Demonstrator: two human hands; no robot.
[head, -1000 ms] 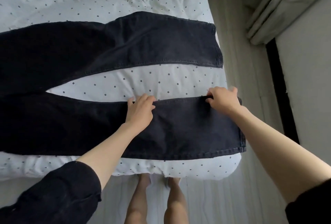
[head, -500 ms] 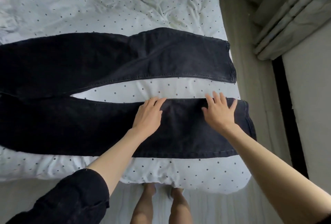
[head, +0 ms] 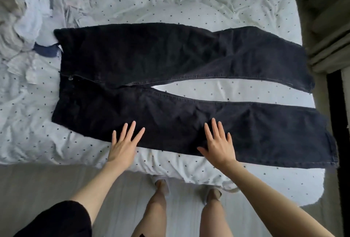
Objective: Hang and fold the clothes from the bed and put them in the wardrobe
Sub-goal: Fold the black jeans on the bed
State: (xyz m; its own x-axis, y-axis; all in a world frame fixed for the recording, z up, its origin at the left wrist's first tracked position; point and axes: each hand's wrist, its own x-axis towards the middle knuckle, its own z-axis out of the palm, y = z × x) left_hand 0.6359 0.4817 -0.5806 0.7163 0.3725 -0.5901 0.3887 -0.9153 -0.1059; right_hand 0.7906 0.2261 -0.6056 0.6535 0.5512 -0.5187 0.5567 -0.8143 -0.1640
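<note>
the black jeans lie spread flat across the bed, waistband to the left, legs parted to the right; this looks like the smoothing step before folding, and next one leg likely needs laying over the other. the left hand and right hand rest palm-down on the near leg's edge, fingers straight and splayed, grasping nothing.

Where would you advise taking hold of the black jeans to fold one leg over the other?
Probably the near leg's outer edge of the black jeans, from the bedside. The left hand and right hand already lie flat there; the jeans lie spread out with legs parted, so lifting that edge should carry it onto the far leg.
</note>
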